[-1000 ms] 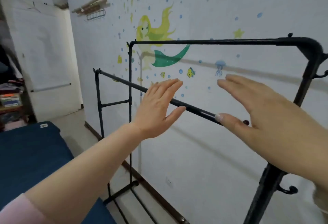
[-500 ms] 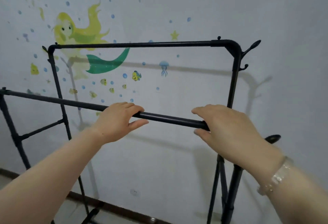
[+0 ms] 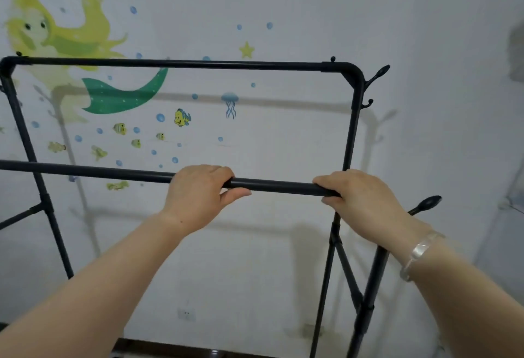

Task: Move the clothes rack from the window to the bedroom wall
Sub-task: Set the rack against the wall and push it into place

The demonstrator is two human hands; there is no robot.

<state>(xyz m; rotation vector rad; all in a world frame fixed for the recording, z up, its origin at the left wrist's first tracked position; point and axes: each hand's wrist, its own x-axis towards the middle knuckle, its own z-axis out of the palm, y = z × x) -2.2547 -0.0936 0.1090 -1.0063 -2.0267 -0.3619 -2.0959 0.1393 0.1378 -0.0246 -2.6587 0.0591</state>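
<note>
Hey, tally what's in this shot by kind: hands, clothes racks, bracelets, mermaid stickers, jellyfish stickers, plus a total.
Hands: 2 (left hand, right hand, both gripping the rack)
Clothes rack: 1
Bracelet: 1
Mermaid sticker: 1
Jellyfish sticker: 1
Total: 6

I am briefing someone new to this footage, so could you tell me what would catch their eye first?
Probably the two hands: the left hand and right hand both grip the near bar of the black clothes rack at centre frame. Behind it, upper left, a mermaid sticker brightens the white wall.
</note>
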